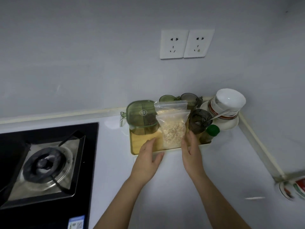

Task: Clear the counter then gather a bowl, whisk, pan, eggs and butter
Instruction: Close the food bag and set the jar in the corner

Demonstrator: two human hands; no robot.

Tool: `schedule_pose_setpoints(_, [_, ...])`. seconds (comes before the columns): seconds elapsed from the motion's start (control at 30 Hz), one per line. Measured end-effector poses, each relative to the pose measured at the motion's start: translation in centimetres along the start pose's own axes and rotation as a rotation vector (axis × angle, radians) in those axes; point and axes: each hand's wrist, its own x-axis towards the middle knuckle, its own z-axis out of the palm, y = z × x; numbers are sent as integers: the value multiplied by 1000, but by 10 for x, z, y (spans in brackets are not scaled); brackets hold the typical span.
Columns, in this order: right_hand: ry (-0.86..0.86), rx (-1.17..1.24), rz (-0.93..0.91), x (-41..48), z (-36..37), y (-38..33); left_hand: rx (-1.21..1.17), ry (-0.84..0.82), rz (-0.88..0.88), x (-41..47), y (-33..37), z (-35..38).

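Two bare arms reach out over the smooth white counter. The left hand is flat, with straight fingers close together and the thumb out to the side. It hovers over the front edge of a flat yellow wooden tray. The right hand is flat too, with straight fingers, right beside a clear plastic bag. I cannot tell if it touches the bag. Neither hand holds anything.

The bag stands up on the tray at 12 o'clock from the hands. It is crinkly and full of pale flakes. At 11 o'clock sits a square green see-through box with round corners and a lid. At 1 o'clock are a dark bumpy glass cup and a small bottle with a round green cap.

At 2 o'clock, in the corner, shiny white bowls are stacked upside down, with a spoon poking out.

At 9 o'clock is a black glass stove with a round metal burner. Two square white sockets sit on the wall, far at 12 o'clock.
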Motion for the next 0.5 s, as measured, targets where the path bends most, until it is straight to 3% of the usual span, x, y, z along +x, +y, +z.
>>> schedule_pose_setpoints(0.23, [-172, 34, -134, -101, 39, -67, -156, 135, 31, -108, 1, -83])
schedule_pose_setpoints(0.5, [-378, 215, -225, -264, 152, -149, -371, 383, -30, -282, -42, -209])
